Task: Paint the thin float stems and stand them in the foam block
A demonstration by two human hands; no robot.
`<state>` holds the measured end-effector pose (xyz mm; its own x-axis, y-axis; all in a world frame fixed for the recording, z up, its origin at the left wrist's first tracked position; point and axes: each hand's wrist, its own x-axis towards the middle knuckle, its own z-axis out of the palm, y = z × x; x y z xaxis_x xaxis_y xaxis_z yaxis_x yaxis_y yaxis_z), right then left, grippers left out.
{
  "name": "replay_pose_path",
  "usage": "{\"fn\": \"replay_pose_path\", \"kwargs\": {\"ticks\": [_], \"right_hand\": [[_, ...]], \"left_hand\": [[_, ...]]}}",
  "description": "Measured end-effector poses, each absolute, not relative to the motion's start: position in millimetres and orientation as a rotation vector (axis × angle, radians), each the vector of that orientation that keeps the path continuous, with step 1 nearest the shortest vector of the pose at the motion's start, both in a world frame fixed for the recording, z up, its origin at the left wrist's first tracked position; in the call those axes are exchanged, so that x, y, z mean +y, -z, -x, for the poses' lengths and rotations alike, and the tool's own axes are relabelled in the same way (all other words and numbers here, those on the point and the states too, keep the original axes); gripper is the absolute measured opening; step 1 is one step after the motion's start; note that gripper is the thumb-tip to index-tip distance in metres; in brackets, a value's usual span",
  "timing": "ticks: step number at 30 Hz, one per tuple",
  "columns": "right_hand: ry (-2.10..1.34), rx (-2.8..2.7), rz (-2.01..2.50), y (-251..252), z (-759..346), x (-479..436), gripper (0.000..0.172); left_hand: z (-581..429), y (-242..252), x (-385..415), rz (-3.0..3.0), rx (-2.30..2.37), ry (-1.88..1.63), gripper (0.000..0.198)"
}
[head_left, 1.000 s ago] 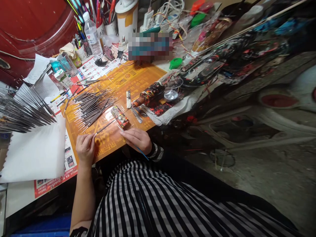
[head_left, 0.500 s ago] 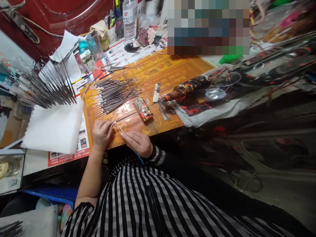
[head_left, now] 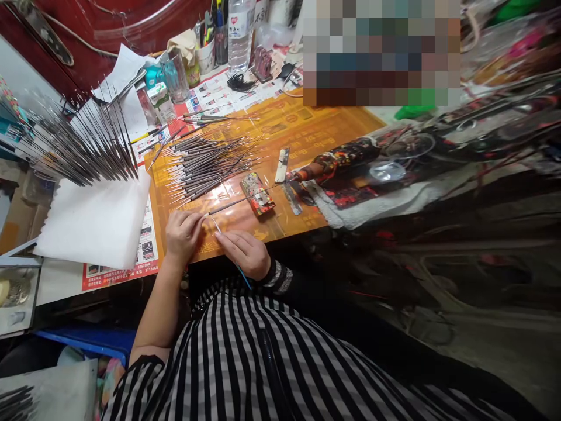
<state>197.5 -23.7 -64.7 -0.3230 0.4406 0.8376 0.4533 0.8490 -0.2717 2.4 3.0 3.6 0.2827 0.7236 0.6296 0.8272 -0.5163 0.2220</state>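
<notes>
My left hand (head_left: 182,234) pinches the near end of a thin dark rod (head_left: 230,204), which points right. The rod's far part passes over a small paint-spattered block (head_left: 258,196). Close beside it, my right hand (head_left: 246,252) is closed around a slender blue-handled paintbrush (head_left: 243,276). The brush's pale tip end slants up toward the rod's near end; whether they touch is too small to tell. Beyond my hands, a pile of similar dark rods (head_left: 204,166) lies on the amber table mat (head_left: 307,126).
At left, a white foam block (head_left: 92,228) bears many upright rods (head_left: 92,146). A water bottle (head_left: 240,38), a clear glass (head_left: 175,79) and a pen cup (head_left: 205,55) stand at the back. A paint-smeared cylinder (head_left: 342,155) lies on a white cloth (head_left: 363,213) at right.
The view has shifted slightly, so the back of the table sits a little lower and further right. Both hands keep their grips, and the brush remains near the rod's end.
</notes>
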Motion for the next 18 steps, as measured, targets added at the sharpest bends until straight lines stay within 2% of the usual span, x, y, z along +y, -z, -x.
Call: {"fn": "replay_pose_path", "kwargs": {"ticks": [11, 18], "right_hand": [[0.004, -1.971, 0.673, 64.9, -198.2, -25.1, 0.062], [-0.002, -1.971, 0.682, 67.3, -197.9, -25.2, 0.058]], "left_hand": [[-2.0, -3.0, 2.8, 2.395, -1.438, 1.074, 0.012], [-1.7, -2.7, 3.0, 2.397, -1.442, 1.059, 0.011]]}}
